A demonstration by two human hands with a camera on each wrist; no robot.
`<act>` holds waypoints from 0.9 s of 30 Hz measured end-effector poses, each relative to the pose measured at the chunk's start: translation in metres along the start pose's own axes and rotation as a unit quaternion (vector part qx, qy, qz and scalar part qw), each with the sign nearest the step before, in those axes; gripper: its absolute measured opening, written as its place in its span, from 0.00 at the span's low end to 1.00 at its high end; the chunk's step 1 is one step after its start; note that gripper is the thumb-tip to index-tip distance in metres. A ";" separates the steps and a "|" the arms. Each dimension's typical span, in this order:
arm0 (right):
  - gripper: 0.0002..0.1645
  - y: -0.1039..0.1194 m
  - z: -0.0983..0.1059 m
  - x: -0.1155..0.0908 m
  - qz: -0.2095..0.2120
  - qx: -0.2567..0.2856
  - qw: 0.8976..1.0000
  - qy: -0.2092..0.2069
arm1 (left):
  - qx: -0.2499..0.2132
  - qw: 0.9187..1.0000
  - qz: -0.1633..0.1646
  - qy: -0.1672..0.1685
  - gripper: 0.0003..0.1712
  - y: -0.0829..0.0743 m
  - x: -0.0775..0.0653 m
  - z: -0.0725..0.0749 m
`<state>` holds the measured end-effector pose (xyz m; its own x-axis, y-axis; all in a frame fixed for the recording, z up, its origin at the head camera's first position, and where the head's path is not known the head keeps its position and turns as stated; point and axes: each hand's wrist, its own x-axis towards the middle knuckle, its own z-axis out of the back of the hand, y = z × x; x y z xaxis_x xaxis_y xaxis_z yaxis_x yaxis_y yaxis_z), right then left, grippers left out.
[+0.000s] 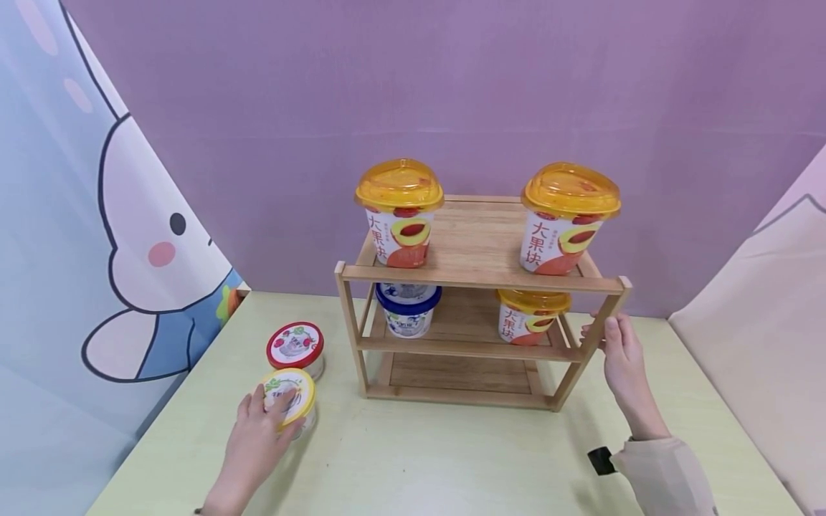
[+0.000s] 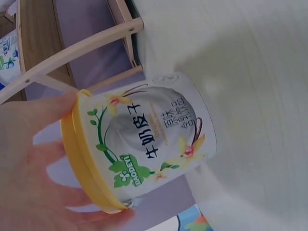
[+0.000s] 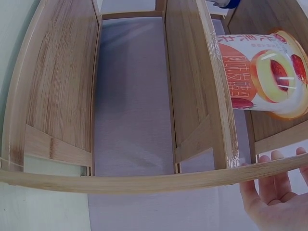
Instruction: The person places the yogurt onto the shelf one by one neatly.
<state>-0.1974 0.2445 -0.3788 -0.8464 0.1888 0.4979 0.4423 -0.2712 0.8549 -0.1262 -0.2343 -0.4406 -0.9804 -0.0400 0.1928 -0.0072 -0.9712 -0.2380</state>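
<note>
My left hand (image 1: 254, 437) grips a cup with a yellow lid (image 1: 288, 395) from above, its thumb and fingers spread round the rim. In the left wrist view this white pudding cup (image 2: 149, 137) shows vanilla flowers on its side; whether its base touches the table cannot be told. Just behind it stands a red-lidded cup (image 1: 295, 344). My right hand (image 1: 626, 358) holds the right front post of a three-tier wooden shelf (image 1: 477, 282), fingers wrapped behind the post. In the right wrist view, fingers (image 3: 265, 187) show beside and behind that post.
On the shelf's top tier stand two orange-lidded fruit cups, one left (image 1: 400, 215) and one right (image 1: 566, 222). The middle tier holds a blue-lidded cup (image 1: 408, 315) and another orange-lidded cup (image 1: 525, 322). A purple backdrop (image 1: 452, 86) hangs behind the table (image 1: 413, 466).
</note>
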 end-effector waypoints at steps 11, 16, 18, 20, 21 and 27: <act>0.12 0.002 0.000 0.000 -0.001 -0.005 1.000 -0.005 | -0.055 0.997 0.048 -0.001 0.36 -0.004 0.001 0.001; 0.12 0.002 0.000 -0.001 -0.001 0.005 1.000 -0.006 | -0.140 0.985 0.096 0.032 0.42 0.003 0.002 0.001; 0.12 0.002 0.000 0.000 -0.001 0.004 1.000 -0.006 | -0.169 0.978 0.114 0.047 0.44 0.005 0.003 0.000; 0.12 0.002 0.000 0.000 -0.001 0.001 1.000 -0.005 | -0.190 0.973 0.122 0.049 0.46 0.007 0.003 -0.002; 0.12 0.001 0.000 0.000 -0.001 -0.001 1.000 -0.004 | -0.198 0.971 0.126 0.049 0.46 0.007 0.003 -0.002; 0.12 0.001 0.000 -0.001 -0.002 -0.005 1.000 -0.006 | -0.233 0.961 0.143 0.047 0.51 0.009 0.003 -0.008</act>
<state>-0.1962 0.2439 -0.3781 -0.8440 0.2020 0.4968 0.4361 -0.2808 0.8550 -0.1309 -0.2410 -0.4495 -0.9688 -0.2464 -0.0249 0.1984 -0.7119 -0.6737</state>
